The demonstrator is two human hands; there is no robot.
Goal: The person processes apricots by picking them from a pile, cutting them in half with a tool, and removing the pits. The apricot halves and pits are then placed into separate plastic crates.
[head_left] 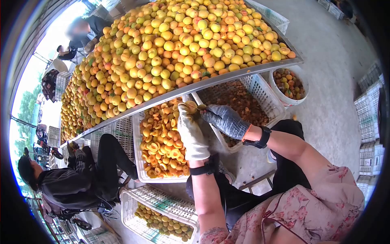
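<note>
My left hand [190, 132], in a white knitted glove, is closed around an apricot [191, 107] just below the metal table edge. Beside it, my right hand [227, 120] wears a grey glove, its fingers curled together against the fruit; what they grip is hidden. Under my left hand stands a white crate holding halved apricots [162, 142]. Below my right hand, another crate contains brown apricot pits [241, 101]. A large heap of whole yellow-orange apricots [178, 49] covers the table above both hands.
The metal table rim [227, 76] runs just beyond my hands. A white bucket [304, 95] of fruit stands at right. A crate [162, 199] with more fruit sits at lower left. Another person [69, 183] sits at left. Stacked crates [369, 118] line the right side.
</note>
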